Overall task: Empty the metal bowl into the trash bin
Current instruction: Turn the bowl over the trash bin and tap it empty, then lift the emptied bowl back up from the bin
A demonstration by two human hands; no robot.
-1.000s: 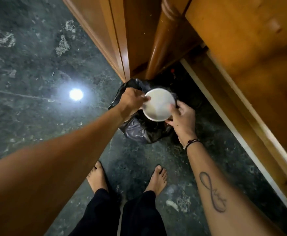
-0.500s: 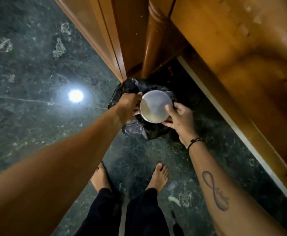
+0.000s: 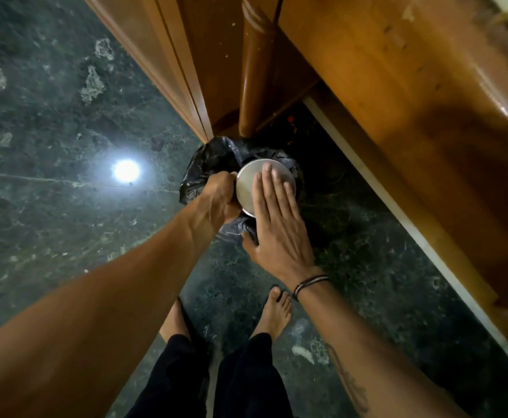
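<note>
The metal bowl [image 3: 246, 185] is turned upside down over the trash bin [image 3: 213, 161], which is lined with a black plastic bag. Its round silver bottom faces the camera. My left hand [image 3: 216, 200] grips the bowl's left rim. My right hand [image 3: 277, 224] lies flat on the bowl's bottom, fingers straight and together, covering its right half. The bowl's inside and whatever it held are hidden.
The bin stands on a dark green marble floor [image 3: 65, 116] against wooden furniture [image 3: 397, 101] with a turned leg [image 3: 255, 79]. A ceiling light reflects off the floor [image 3: 125, 170] to the left. My bare feet [image 3: 274, 312] stand just in front of the bin.
My right hand left the bowl's lower right rim and now lies flat across its upturned bottom. The left hand keeps its grip.
</note>
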